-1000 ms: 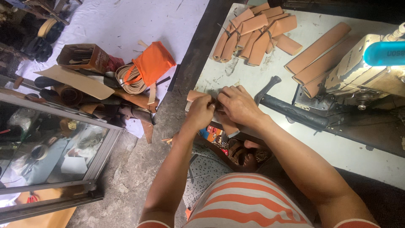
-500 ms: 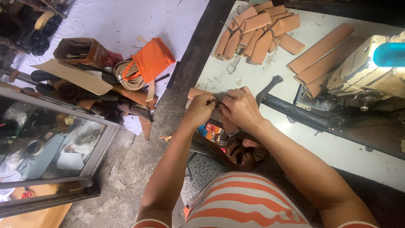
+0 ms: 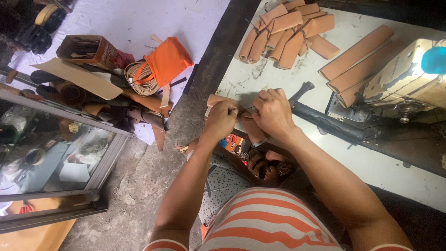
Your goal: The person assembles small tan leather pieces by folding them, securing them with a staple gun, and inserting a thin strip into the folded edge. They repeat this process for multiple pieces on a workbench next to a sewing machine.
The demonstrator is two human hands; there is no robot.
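Concrete floor and a white sheet fill the left of the view, while a scuffed white tabletop runs from 12 o'clock down to 4 o'clock. At the tabletop's near edge, close to the centre, both hands work on one tan leather piece. The left hand is curled into a fist with its fingers pinched on the piece's lower edge; the right hand is closed over the other end, knuckles up, pressing it against the tabletop. Between the two hands a thin dark thing shows (too small to tell what it is).

At 12 o'clock lies a bundle of rolled leather strips, tied together, and at 2 o'clock two longer leather rolls rest side by side. Just beyond them, at 3 o'clock, stands a sewing machine with a bright blue part on top. A dark handled tool lies just beside the right hand, and a black bar runs along the tabletop toward 3 o'clock.

On the floor at 10 o'clock sit a cardboard box, a coil of cord and an orange cloth bag touching it. A glass-fronted cabinet occupies 8 o'clock. At 6 o'clock the person's orange-and-white striped shirt fills the lower edge.
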